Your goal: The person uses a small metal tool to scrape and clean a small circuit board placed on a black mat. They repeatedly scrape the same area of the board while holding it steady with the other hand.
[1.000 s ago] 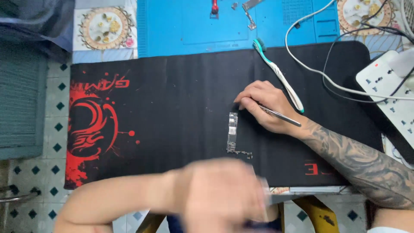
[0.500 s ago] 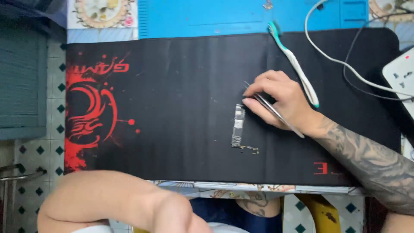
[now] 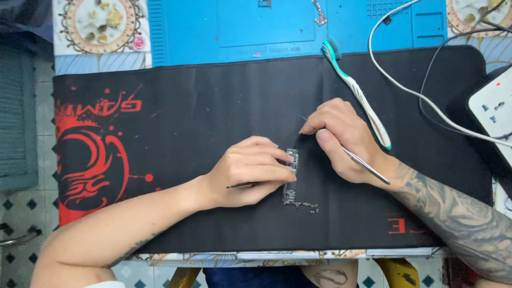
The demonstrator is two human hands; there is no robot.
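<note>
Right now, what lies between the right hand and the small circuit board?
Only bare black desk mat lies between the right hand and the narrow grey circuit board, seen in the head view.

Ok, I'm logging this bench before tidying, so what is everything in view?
circuit board: one, grey, narrow, mid black mat, under the left fingertips
small parts: a few, dark, by the board's near end
black mat: one, black with red print, covers the table
blue mat: one, blue, beyond the black mat
toothbrush: one, white and teal, right of centre
cables: two, one white and one dark, far right
power strip: one, white, right edge
left hand: holds a thin dark tool, touches the board
right hand: holds tweezers, metal
</note>
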